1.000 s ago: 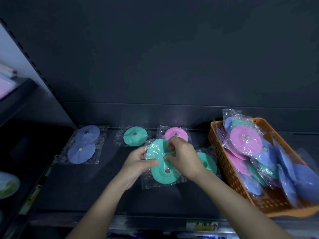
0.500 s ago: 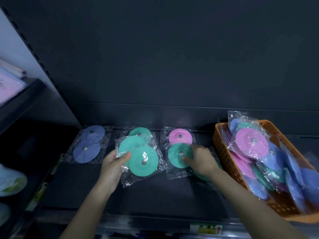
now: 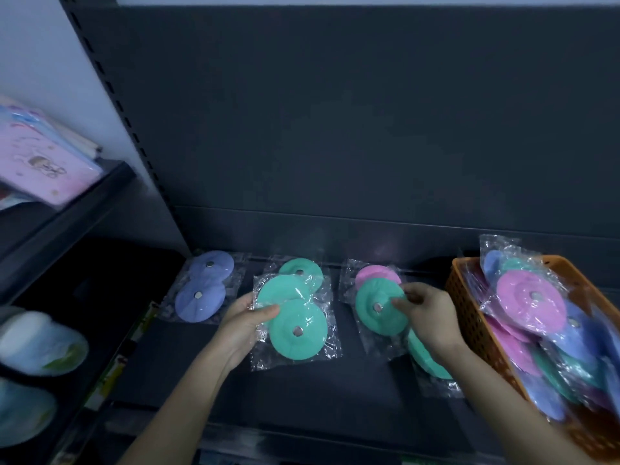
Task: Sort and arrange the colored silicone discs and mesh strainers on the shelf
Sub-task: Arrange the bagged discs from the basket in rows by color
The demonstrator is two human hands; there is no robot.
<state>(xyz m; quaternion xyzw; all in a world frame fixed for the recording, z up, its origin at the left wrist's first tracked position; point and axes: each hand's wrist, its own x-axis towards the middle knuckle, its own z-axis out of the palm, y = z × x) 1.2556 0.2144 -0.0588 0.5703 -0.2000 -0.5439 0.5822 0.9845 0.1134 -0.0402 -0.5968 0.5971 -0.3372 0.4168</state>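
On shelf (image 3: 302,401), round teal discs (image 3: 298,333), crinkly pkgs (image 3: 263,359)

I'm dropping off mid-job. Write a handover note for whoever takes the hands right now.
Left hand: grips a bagged green pair, in front of the back green disc.
Right hand: pinches a stray green disc that overlaps the pink disc.
Done: purple discs, green and pink spots begun on the shelf.
Left: gather the greens, including the one under the right wrist; likely then sort the mixed basket.
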